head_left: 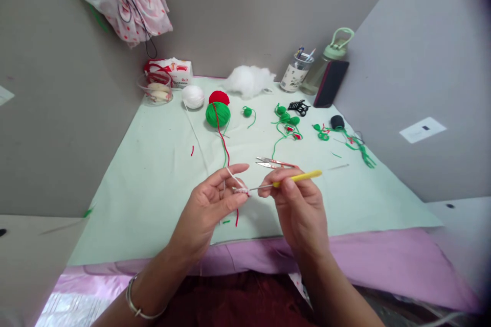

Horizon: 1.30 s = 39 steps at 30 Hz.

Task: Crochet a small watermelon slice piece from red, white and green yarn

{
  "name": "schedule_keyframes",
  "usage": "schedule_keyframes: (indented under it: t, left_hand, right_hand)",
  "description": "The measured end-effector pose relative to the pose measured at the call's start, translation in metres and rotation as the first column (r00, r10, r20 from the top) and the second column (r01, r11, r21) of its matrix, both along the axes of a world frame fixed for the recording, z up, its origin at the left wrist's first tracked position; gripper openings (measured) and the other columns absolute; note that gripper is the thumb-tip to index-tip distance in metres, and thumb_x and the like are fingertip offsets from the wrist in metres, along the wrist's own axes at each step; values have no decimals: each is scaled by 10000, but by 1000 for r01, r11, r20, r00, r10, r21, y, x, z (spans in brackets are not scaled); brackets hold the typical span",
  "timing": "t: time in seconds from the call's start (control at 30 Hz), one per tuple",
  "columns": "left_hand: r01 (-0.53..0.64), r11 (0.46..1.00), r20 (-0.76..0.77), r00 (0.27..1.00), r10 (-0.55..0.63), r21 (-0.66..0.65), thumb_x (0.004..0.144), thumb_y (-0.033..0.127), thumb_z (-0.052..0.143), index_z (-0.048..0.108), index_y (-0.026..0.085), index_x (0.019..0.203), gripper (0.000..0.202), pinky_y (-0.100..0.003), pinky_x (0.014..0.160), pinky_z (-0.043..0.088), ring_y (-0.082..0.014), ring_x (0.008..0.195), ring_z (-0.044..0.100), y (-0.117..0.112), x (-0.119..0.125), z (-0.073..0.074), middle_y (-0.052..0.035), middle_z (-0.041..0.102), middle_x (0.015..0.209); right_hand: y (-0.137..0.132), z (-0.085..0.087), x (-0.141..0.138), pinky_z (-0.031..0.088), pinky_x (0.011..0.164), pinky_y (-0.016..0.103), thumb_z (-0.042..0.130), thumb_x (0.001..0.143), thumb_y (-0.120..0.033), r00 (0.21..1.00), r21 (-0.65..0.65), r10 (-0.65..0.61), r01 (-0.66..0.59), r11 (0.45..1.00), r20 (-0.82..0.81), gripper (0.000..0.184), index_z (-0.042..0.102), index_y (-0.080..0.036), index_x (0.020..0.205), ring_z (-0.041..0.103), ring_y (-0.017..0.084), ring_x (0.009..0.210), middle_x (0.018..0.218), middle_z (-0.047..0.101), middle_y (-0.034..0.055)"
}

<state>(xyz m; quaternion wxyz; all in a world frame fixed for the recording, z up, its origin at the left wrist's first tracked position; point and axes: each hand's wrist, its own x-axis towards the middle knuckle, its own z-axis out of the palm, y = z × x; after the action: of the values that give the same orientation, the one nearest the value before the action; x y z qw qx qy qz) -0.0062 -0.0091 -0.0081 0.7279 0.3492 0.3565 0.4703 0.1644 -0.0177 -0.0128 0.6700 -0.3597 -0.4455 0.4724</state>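
My left hand [209, 199] pinches a small crochet piece [241, 191], white with a bit of red, between thumb and fingers. White yarn [235, 176] runs over its raised index finger. My right hand [297, 204] is closed round the yellow handle of a crochet hook [303, 177], whose metal tip points left and meets the piece. Red yarn [226, 148] leads from the left hand's area back to a red ball [219, 97] behind a green ball [218, 114]. The white yarn ball [193, 97] stands to their left. Thread snips [268, 162] lie just beyond my right hand.
White stuffing [249, 80] sits at the back, near a pen cup [296, 72], a bottle [326, 64] and a phone [330, 84]. Small green crochet pieces [293, 120], black scissors [299, 108] and a black spool [337, 122] lie right. A plastic bowl [159, 94] stands back left.
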Motion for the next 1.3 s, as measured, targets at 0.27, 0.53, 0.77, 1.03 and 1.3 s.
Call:
schedule_keyframes:
  t: [0.27,0.53,0.77,1.03,1.3]
  left_hand:
    - [-94,995,-36,995,95,40,819,226,889,782,314,1226,430,-208,801,488,-95,813,618,0,0,-1,33,684,834]
    - [-135,990,-50,989,137,46,810,247,895,790,296,1201,408,-206,790,498,-94,788,605,-2,4,-3,35,653,814]
    - [-83,997,-13,996,83,0,782,209,895,663,298,1425,689,-198,664,479,-93,687,544,-6,7,-3,40,623,800]
    - [-107,994,-5,994,107,-22,830,256,870,469,309,1589,860,-215,711,474,-92,698,551,-8,9,-2,60,634,785]
    - [-58,990,51,997,65,-130,816,254,862,553,213,1513,764,-239,768,443,-104,748,579,-6,10,4,34,688,810]
  right_hand:
    - [-8,-7,-4,586,742,340,650,1022,-288,986,110,-57,40,993,160,147,794,-257,1016,705,170,779,862,753,23]
    - [-15,-10,-11,595,750,356,626,1019,-196,922,269,-225,140,953,317,193,795,-281,1059,712,188,832,899,766,34]
    - [-14,-6,-13,622,806,347,707,939,-100,822,366,-221,17,931,525,270,786,-279,1125,739,203,942,1025,784,62]
    - [-19,-12,-16,639,786,337,674,957,-67,739,416,-375,140,898,560,362,786,-320,1190,750,195,941,1096,785,66]
    - [-9,-17,-12,633,774,369,714,969,-237,949,164,-171,131,978,263,139,832,-299,1006,733,201,867,941,790,47]
